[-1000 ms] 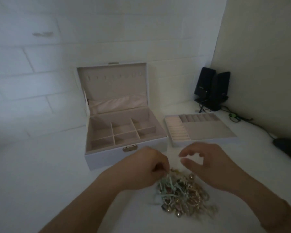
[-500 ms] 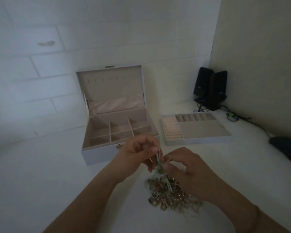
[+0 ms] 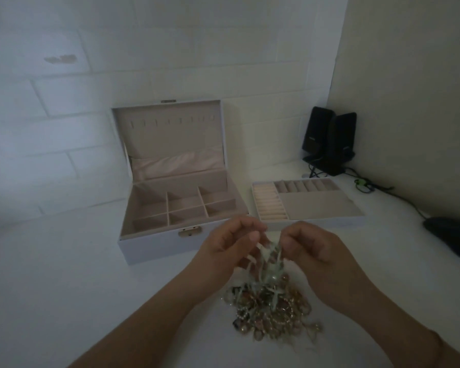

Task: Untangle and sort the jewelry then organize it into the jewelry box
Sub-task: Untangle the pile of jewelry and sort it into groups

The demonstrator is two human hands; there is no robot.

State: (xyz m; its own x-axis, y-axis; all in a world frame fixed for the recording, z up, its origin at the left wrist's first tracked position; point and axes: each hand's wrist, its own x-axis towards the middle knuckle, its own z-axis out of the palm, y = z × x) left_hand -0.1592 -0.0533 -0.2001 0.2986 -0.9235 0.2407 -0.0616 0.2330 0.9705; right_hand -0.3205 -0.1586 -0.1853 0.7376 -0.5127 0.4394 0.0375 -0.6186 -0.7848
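Left hand (image 3: pixel 231 248) raised above the surface (image 3: pixel 64 288), fingers curled, pinching pale green strands at the top of the jewelry tangle (image 3: pixel 271 306). Right hand (image 3: pixel 311 251) just beside it, fingers likewise curled and pinching the same strands. Strands drawn up between both hands; rest of the tangle, gold-toned chains and beads, heaped on the surface directly below. Behind the hands, jewelry box (image 3: pixel 175 208) with lid upright, compartments bare. To its right, removable tray (image 3: pixel 308 203), close to the right hand. Bare surface at left. Far right: speakers (image 3: pixel 327 142) in the corner, cables (image 3: pixel 367 185), dark object (image 3: pixel 452 235) at the edge.
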